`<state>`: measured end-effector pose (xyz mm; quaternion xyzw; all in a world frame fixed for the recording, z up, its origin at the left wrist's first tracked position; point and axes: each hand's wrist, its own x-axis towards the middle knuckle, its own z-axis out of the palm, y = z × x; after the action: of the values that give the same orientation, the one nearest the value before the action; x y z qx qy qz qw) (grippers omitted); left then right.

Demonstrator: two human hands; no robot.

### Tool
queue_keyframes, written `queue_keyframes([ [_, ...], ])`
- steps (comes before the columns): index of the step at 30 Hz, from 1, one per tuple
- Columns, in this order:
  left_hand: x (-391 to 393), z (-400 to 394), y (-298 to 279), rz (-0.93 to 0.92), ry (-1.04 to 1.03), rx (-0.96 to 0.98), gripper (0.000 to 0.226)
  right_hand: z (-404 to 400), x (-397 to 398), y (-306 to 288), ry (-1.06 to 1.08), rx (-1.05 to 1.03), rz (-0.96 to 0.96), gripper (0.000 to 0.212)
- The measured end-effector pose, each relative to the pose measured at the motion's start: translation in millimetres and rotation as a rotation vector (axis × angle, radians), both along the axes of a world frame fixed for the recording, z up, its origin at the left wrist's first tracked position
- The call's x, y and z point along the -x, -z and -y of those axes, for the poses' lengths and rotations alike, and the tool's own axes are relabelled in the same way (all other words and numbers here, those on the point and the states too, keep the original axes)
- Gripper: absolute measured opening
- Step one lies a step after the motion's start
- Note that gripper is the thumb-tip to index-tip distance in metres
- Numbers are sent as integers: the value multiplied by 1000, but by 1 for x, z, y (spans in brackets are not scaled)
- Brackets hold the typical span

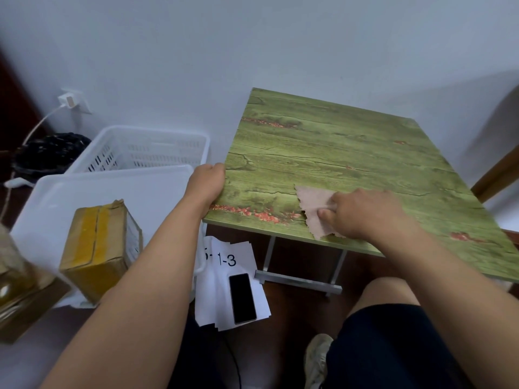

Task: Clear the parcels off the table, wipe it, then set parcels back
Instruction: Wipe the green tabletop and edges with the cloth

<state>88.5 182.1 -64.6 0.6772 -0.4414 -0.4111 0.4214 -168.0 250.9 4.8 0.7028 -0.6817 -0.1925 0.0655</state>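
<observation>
A low table [337, 153] with a green wood-print top stands at centre right, with no parcels on it. My right hand [368, 211] presses a pinkish-beige cloth [314, 209] flat on the tabletop near its front edge. My left hand [206, 185] grips the table's left edge. A cardboard parcel [98, 248] wrapped in yellow tape lies in a white plastic bin [112, 186] on the floor to the left of the table.
A white slotted basket [146, 148] stands behind the bin. Paper sheets marked "1-3" [227, 259] and a black phone [242, 298] lie on the floor under my left arm. A black bag [47, 153], a wall plug [70, 101] and a brown box [25, 313] are at left.
</observation>
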Motion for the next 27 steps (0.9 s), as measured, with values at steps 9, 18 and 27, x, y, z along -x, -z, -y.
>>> queue_keyframes([
  [9,1,0,2,47,25,34,28,12,9,15,-394,-57,602,32],
  [18,-2,0,3,38,31,37,27,61,19,31,-97,-49,359,56],
  [27,-8,0,2,2,47,40,28,75,13,36,-113,94,569,43],
])
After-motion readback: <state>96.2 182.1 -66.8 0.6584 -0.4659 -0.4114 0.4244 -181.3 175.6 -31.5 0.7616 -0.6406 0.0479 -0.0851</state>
